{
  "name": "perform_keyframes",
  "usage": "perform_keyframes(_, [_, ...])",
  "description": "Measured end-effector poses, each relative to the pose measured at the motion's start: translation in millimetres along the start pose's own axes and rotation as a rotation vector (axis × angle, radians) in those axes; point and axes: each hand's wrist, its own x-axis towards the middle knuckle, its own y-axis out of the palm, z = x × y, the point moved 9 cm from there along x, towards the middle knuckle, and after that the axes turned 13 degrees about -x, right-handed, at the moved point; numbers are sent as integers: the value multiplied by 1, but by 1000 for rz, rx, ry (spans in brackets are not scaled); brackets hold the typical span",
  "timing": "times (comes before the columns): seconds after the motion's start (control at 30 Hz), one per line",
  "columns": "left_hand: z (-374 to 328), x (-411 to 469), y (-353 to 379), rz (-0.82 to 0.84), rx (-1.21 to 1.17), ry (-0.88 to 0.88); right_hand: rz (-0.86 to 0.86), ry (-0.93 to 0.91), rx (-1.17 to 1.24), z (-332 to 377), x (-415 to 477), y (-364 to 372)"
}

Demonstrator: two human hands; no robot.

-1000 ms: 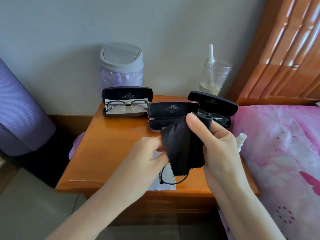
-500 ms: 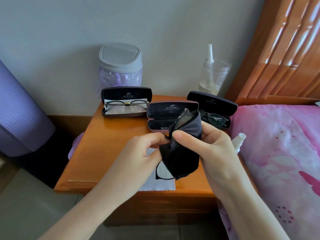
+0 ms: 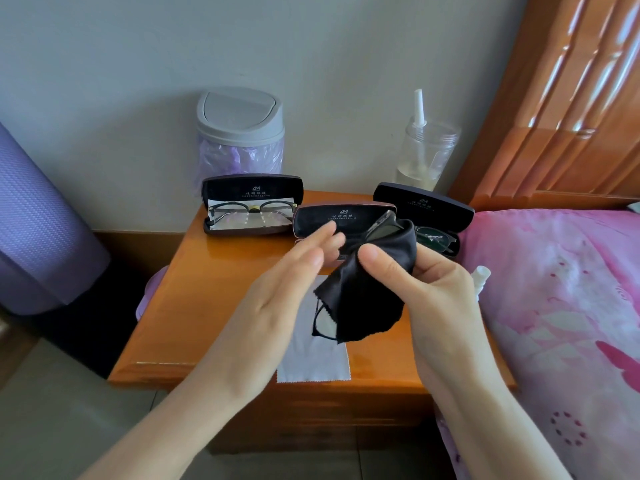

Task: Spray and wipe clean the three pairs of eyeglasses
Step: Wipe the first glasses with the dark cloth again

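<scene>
My right hand (image 3: 420,289) pinches a black cleaning cloth (image 3: 360,299) wrapped round a pair of dark-framed eyeglasses (image 3: 323,323); one lens pokes out below the cloth and a frame corner above it. My left hand (image 3: 284,292) hovers just left of the cloth, fingers straight, holding nothing. A second pair of glasses (image 3: 252,211) lies in the open left case (image 3: 251,202). A third pair (image 3: 434,237) lies in the open right case (image 3: 422,206). The middle case (image 3: 332,220) stands open behind my hands. A small white spray bottle (image 3: 481,275) shows past my right hand.
The wooden nightstand (image 3: 207,306) carries a light grey cloth (image 3: 311,362) near its front edge. A lidded bin (image 3: 240,133) and a clear jar (image 3: 427,154) stand at the back. A pink bed (image 3: 561,306) is on the right and a purple roll (image 3: 38,220) on the left.
My left hand has let go of the glasses and opened, drifting slightly left. The right hand keeps the cloth and glasses, now held a little higher.
</scene>
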Motion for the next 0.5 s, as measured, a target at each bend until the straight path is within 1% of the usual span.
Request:
perform_keyframes(0.03, [9, -1, -7, 0, -24, -43, -8, 19, -5, 0, 0, -1])
perform_keyframes(0.07, [14, -2, -14, -43, -18, -59, -6, 34, -14, -1, 0, -2])
perform_keyframes(0.1, [13, -4, -18, -79, 48, -58, 0, 33, -32, 0, -1, -2])
perform_keyframes(0.13, [7, -6, -16, -108, 134, -18, 0, 20, -48, 2, -2, -2])
perform_keyframes(0.17, [-7, -7, -6, -144, 171, -11, 3, 4, -54, 4, -3, -2])
perform_keyframes(0.2, [-18, -14, 0, -136, 177, 17, 2, -10, -48, 5, -3, -1])
perform_keyframes(0.27, [-41, -27, 11, -129, 174, 140, -1, -29, -13, 6, -5, 0])
perform_keyframes(0.4, [-46, -25, 3, -197, 184, 189, 18, -41, -15, 5, -6, 2])
perform_keyframes(0.5, [-46, -26, 1, -210, 194, 206, 58, -85, -96, 6, -5, 7])
